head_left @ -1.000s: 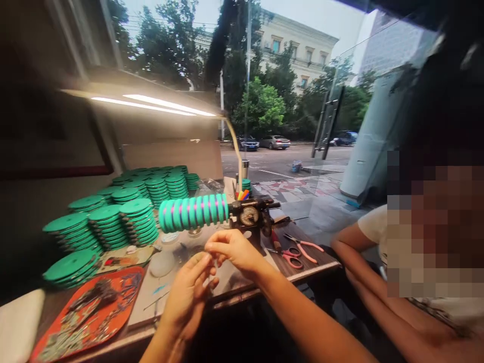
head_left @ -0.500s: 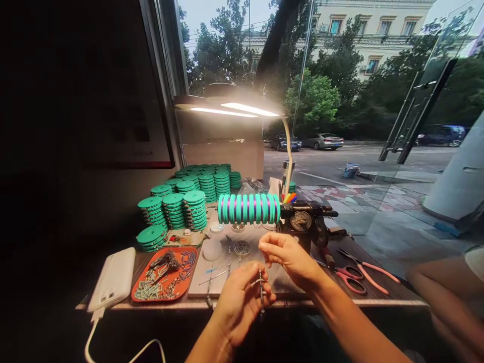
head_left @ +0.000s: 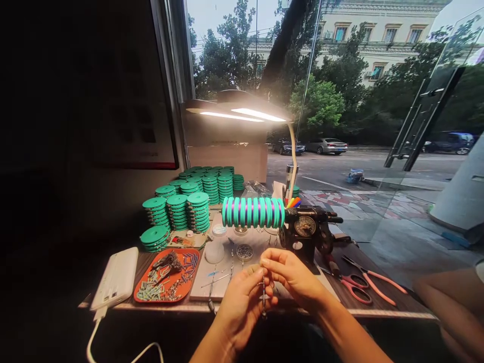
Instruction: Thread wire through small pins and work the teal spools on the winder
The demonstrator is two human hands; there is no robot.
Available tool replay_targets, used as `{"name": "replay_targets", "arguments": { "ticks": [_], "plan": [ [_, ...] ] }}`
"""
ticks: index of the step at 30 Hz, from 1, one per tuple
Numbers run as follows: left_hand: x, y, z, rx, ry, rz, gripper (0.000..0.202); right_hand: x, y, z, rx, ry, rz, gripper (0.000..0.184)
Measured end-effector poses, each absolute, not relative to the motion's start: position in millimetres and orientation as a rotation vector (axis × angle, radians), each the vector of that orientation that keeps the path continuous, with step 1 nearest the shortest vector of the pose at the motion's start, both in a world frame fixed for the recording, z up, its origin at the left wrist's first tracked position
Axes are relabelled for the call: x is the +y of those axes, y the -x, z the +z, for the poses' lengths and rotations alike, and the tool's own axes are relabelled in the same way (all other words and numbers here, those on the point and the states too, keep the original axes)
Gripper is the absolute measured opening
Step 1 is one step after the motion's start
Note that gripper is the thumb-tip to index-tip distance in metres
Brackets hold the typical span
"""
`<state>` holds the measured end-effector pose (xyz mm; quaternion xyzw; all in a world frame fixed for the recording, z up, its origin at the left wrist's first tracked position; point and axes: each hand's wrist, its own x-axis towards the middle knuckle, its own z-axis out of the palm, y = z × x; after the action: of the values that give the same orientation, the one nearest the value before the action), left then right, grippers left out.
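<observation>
My left hand (head_left: 242, 305) is closed on a thin strand (head_left: 264, 297) fitted with small metal pieces, which hangs down past the fingers. Thumb and forefinger of my right hand (head_left: 293, 275) pinch at the strand's upper end, touching the left fingertips; what exactly they grip is too small to make out. Both hands are above the front of a pale work board (head_left: 198, 292). Beyond them stands a small round dish (head_left: 244, 259) of tiny dark beads. Further back, a row of turquoise rings (head_left: 253, 212) is mounted on a dark winding device (head_left: 302, 237).
Stacks of green spools (head_left: 197, 214) fill the back left. An orange tray (head_left: 141, 277) of small parts and a white power bank (head_left: 115, 277) lie left. Scissors (head_left: 359, 290) and pliers (head_left: 385, 287) lie right. A lit lamp (head_left: 242, 108) hangs overhead. Another person's bare limb (head_left: 449, 297) shows at right.
My right hand has come down and in, so its fingertips now meet those of my left hand at the strand's top. The view has shifted slightly.
</observation>
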<state>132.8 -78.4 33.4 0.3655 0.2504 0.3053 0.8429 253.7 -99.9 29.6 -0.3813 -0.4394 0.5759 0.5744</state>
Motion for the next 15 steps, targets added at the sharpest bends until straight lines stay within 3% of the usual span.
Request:
{"name": "replay_targets", "arguments": {
  "ticks": [7,13,15],
  "plan": [
    [-77.7,-134.6,34.6,0.579,-0.786,0.677,0.010,-99.6,-256.2,28.8,-1.080,1.019,1.210,0.023],
    [-69.1,-138.9,19.7,0.681,-0.949,0.790,0.029,-93.4,-257.3,34.8,-1.133,1.715,0.192,0.027],
    [-68.4,-138.0,14.3,0.701,-1.068,0.821,0.039,-87.4,-255.7,36.2,-1.186,1.905,0.012,0.027]
  ]
}}
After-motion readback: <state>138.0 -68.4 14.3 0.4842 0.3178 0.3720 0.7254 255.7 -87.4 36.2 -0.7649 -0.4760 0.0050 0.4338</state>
